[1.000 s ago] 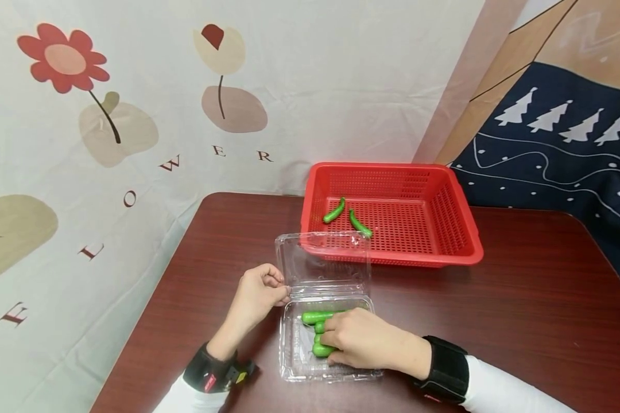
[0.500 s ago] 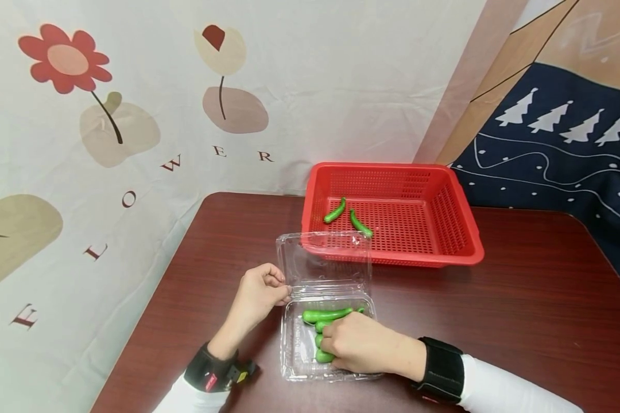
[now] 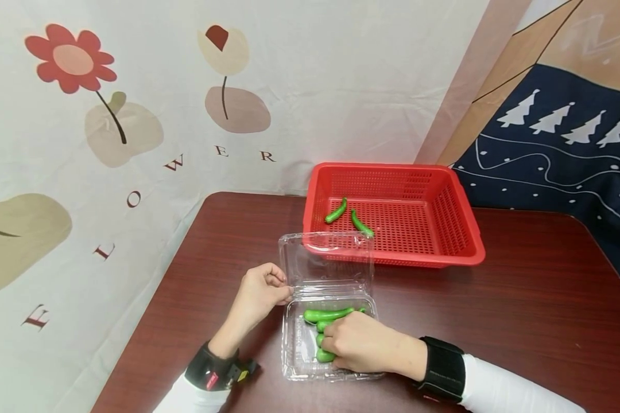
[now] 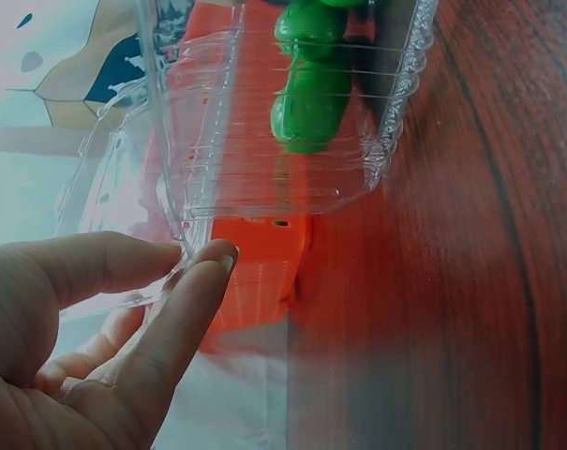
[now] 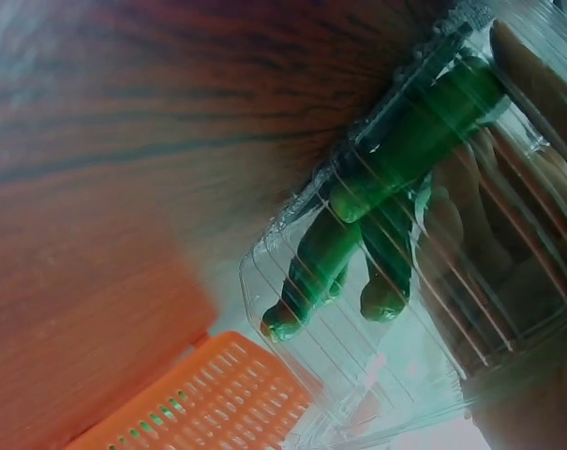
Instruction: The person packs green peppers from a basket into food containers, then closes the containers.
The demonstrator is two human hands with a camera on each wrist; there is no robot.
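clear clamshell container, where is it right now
In the head view, the clear clamshell container stands open at lower centre on the brown table, in front of the left part of the red basket, with green peppers inside.

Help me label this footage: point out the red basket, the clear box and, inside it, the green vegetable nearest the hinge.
Red basket (image 3: 429, 259): head view, on its front rim.
Clear box (image 3: 305, 343): head view, on its bare floor.
Green vegetable (image 3: 325, 315): head view, on the middle of its length.
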